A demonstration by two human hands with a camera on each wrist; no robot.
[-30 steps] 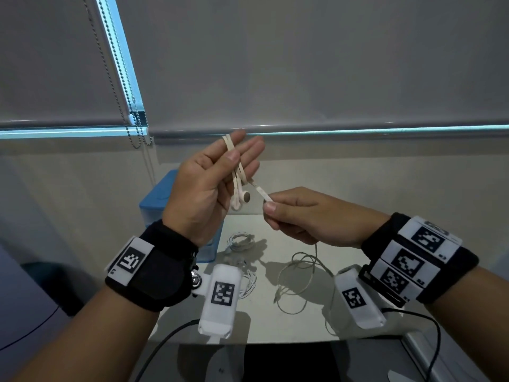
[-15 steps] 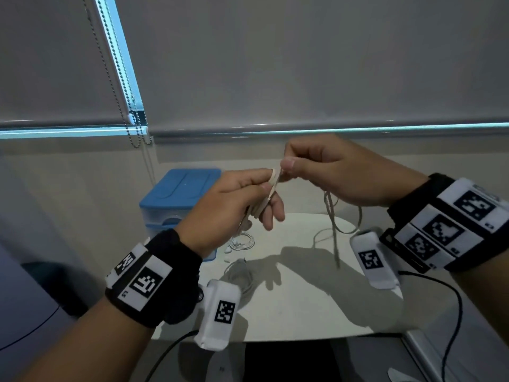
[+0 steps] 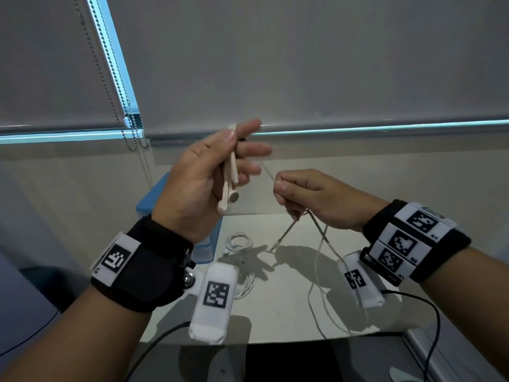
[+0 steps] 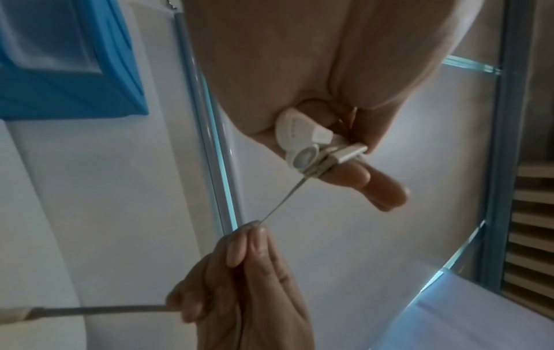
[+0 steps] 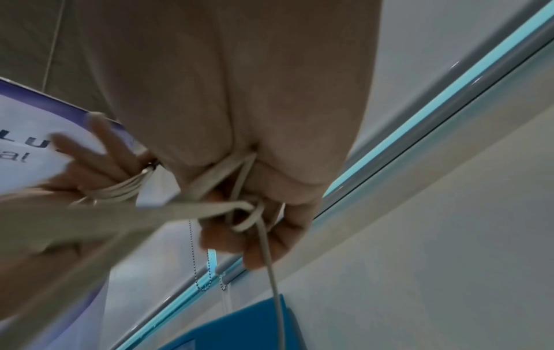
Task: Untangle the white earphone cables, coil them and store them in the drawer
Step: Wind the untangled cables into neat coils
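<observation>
White earphone cable (image 3: 266, 169) runs taut between both raised hands above the pale bench (image 3: 289, 304). Left hand (image 3: 198, 186) holds the wound loops and earbuds under its thumb, other fingers (image 3: 254, 150) extended. Right hand (image 3: 314, 199) pinches the strand, slack trailing to the bench. A second coiled white earphone (image 3: 239, 242) lies beyond, beside the blue plastic drawer box (image 3: 150, 201). Only the left-wrist view shows the earbud grilles.

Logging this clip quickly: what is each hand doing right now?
Left hand: holds the coiled earphone cable and earbuds.
Right hand: pinches the same cable's loose run.
</observation>
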